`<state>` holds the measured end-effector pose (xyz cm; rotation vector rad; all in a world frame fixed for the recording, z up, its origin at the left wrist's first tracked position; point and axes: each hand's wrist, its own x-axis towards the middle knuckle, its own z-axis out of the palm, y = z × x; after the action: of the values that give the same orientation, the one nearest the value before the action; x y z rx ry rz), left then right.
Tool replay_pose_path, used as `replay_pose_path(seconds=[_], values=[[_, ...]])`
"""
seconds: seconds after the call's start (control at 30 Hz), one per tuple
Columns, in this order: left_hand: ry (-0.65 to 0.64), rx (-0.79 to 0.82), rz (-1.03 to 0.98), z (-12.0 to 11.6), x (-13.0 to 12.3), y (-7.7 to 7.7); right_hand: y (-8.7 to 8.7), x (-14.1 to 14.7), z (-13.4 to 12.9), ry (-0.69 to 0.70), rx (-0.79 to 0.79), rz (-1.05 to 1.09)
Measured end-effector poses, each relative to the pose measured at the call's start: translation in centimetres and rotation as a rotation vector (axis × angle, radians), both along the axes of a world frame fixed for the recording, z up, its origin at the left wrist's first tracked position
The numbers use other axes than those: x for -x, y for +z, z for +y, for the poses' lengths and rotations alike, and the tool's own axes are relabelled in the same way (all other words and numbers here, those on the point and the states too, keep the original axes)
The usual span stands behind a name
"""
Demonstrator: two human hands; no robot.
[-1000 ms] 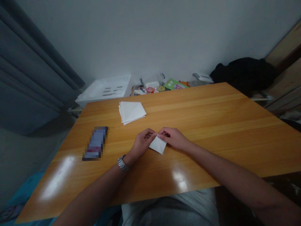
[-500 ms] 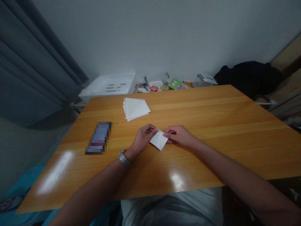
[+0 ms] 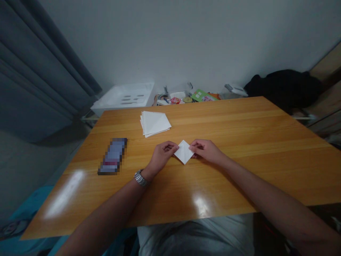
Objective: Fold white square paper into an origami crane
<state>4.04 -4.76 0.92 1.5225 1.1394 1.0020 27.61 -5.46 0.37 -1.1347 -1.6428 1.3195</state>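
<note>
A small white folded paper (image 3: 184,153) is held up between my two hands, turned so one corner points toward me and one away. A faint crease runs down its middle. My left hand (image 3: 164,152), with a metal watch (image 3: 140,177) on the wrist, pinches its left corner between thumb and fingers. The right corner is pinched by my right hand (image 3: 205,149), whose lower fingers are partly hidden behind the paper. Beyond my left hand lies a loose stack of white paper sheets (image 3: 156,122) with torn perforated edges.
A phone (image 3: 112,156) with a blurred-out screen lies left on the wooden table (image 3: 253,142). Behind the far edge are a white plastic tray (image 3: 119,94), a green packet (image 3: 202,95), small clutter and a black cloth item (image 3: 285,87). Grey curtains (image 3: 39,64) hang at left.
The paper has turned from a slanted position into an upright diamond and moved slightly away from me. My right hand has shifted a little right; my left hand keeps nearly the same place.
</note>
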Motion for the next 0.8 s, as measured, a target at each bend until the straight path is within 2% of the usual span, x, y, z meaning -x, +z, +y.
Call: replay_pose_path(seconds=[0.13, 0.27, 0.47, 0.63, 0.7, 0.8], values=[[-0.024, -0.020, 0.026, -0.3, -0.1, 0.3, 0.3, 0.6, -0.1, -0.005, -0.091, -0.007], [-0.090, -0.041, 0.071, -0.7, -0.3, 0.4, 0.4, 1.4, -0.3, -0.035, -0.042, 0.077], [-0.109, -0.050, 0.104, -0.9, -0.4, 0.1, 0.5, 1.6, -0.4, -0.074, -0.069, 0.053], [-0.129, 0.002, 0.102, -0.8, -0.5, 0.2, -0.4, 1.2, 0.1, -0.101, -0.071, 0.001], [-0.108, -0.004, 0.124, -0.8, -0.5, 0.4, -0.5, 1.1, 0.2, -0.107, -0.138, -0.061], [-0.039, -0.090, 0.206, -0.6, 0.0, 0.6, -0.1, 1.0, 0.2, -0.153, -0.327, -0.187]])
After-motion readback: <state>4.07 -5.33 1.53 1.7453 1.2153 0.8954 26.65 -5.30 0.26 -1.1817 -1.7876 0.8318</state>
